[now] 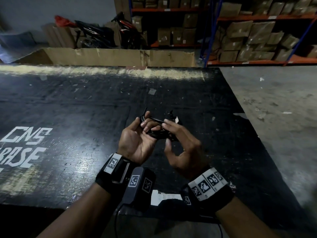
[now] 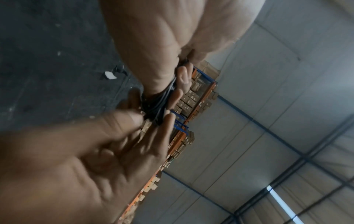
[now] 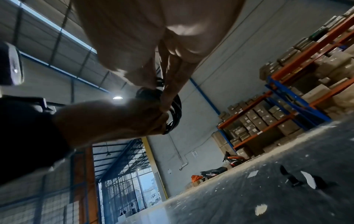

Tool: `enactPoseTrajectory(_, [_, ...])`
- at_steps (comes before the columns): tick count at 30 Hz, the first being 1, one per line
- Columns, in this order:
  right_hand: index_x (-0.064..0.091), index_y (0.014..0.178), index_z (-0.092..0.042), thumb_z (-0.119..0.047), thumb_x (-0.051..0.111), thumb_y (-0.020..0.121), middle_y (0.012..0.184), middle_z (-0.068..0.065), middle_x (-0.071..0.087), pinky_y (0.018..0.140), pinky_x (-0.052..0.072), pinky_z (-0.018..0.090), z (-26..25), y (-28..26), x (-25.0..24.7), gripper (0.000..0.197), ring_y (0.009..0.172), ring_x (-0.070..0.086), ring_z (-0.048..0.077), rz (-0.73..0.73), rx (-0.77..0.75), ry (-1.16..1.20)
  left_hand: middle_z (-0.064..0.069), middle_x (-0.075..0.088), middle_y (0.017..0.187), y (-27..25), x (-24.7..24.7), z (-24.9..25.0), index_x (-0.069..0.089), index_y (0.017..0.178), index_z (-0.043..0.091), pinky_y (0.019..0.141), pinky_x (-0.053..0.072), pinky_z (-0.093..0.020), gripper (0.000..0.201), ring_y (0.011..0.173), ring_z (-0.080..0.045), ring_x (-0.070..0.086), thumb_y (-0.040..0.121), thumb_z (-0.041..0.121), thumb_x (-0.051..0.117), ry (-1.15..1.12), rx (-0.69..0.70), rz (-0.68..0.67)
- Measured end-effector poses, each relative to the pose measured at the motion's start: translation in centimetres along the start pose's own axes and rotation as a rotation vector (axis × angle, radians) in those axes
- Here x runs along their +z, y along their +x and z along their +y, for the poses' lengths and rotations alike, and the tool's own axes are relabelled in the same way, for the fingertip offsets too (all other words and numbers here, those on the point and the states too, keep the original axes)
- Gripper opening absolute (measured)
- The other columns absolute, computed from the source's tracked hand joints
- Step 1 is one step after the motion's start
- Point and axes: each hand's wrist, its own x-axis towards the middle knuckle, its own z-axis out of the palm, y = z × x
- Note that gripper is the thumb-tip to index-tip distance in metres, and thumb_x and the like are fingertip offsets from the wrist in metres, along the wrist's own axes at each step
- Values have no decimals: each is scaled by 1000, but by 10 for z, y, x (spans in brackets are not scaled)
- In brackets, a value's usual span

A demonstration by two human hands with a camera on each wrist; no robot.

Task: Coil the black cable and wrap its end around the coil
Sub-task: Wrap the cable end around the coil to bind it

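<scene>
The black cable (image 1: 155, 133) is bunched into a small coil that I hold in both hands above the black table (image 1: 85, 103). My left hand (image 1: 145, 127) lies palm up, its fingers curled over the coil's left side. My right hand (image 1: 169, 127) pinches the coil's right side with fingertips and thumb. A short cable end (image 1: 145, 111) sticks up behind the left fingers. In the left wrist view the coil (image 2: 156, 109) sits between both hands' fingers. In the right wrist view its loops (image 3: 175, 110) bulge out past my right fingers (image 3: 172, 84).
A small black piece with a white tag (image 1: 176, 119) lies on the table just beyond the hands. A white label (image 1: 164, 197) lies near the front edge. A long cardboard box (image 1: 120, 56) borders the far edge. Concrete floor (image 1: 274, 100) lies right; shelves (image 1: 257, 36) stand behind.
</scene>
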Motion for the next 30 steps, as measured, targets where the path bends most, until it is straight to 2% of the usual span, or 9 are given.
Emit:
enactPoseTrajectory(4, [71, 117, 0, -3, 75, 79, 136, 11, 66, 96, 58, 29, 4, -2, -2, 38, 123, 66, 19, -14, -82, -98, 4, 35, 70, -2, -2, -4, 61, 92, 2, 53, 52, -31, 37, 54, -14, 41, 107, 25, 35, -68, -47, 14])
enactPoseTrajectory(7, [74, 107, 0, 4, 74, 78, 114, 13, 75, 86, 60, 35, 14, 0, -6, 30, 104, 74, 22, -30, -118, -110, 2, 36, 70, -2, -3, -4, 56, 86, 4, 53, 53, -36, 36, 58, -14, 38, 109, 23, 35, -130, -104, 42])
enactPoseTrajectory(13, [75, 115, -2, 8, 72, 79, 101, 13, 77, 80, 58, 19, 20, 10, -20, 38, 85, 74, 18, -3, -93, -32, -11, 64, 80, -3, 1, -8, 58, 84, 4, 85, 64, -49, 35, 83, -25, 71, 109, 16, 36, 9, -82, 133])
enactPoseTrajectory(18, [75, 117, -6, 9, 72, 80, 98, 11, 78, 74, 60, 23, 31, 10, -21, 40, 80, 75, 19, 70, 7, -6, -28, 69, 128, -4, -3, -10, 62, 122, -15, 87, 60, -56, 42, 111, -43, 73, 108, 20, 42, 163, -173, 169])
enactPoseTrajectory(21, [76, 117, -9, 7, 72, 83, 97, 7, 78, 74, 60, 19, 43, 10, -24, 38, 78, 74, 8, 145, 121, -6, -31, 65, 137, -10, -12, -8, 57, 135, -12, 96, 55, -53, 48, 130, -42, 62, 102, 23, 51, 276, -208, 180])
enactPoseTrajectory(24, [77, 116, -16, -2, 72, 85, 97, 1, 79, 69, 64, 31, 56, 8, -31, 34, 77, 76, 8, 125, 234, -31, -18, 78, 109, -17, -23, -1, 68, 121, -2, 101, 58, -44, 39, 113, -37, 73, 104, 28, 50, 571, -144, 218])
enactPoseTrajectory(26, [78, 115, -21, -10, 73, 84, 97, -3, 80, 69, 64, 35, 62, 5, -34, 33, 79, 76, 9, 57, 286, -57, -7, 74, 93, -17, -30, 2, 70, 111, 9, 98, 55, -41, 25, 101, -29, 69, 105, 27, 54, 934, 63, 249])
enactPoseTrajectory(28, [78, 112, -25, -17, 75, 82, 96, -6, 80, 70, 64, 35, 63, 4, -33, 31, 80, 76, 8, -37, 319, -48, -1, 69, 111, -12, -33, 2, 67, 119, 20, 99, 51, -37, 24, 110, -17, 65, 101, 34, 61, 1415, 288, 146])
enactPoseTrajectory(30, [80, 109, -27, -21, 75, 80, 95, -8, 81, 72, 63, 36, 59, 4, -31, 30, 82, 75, 6, -124, 358, 10, 2, 59, 134, -1, -36, -1, 57, 134, 30, 105, 49, -31, 50, 126, -7, 58, 93, 55, 67, 1756, 339, -34])
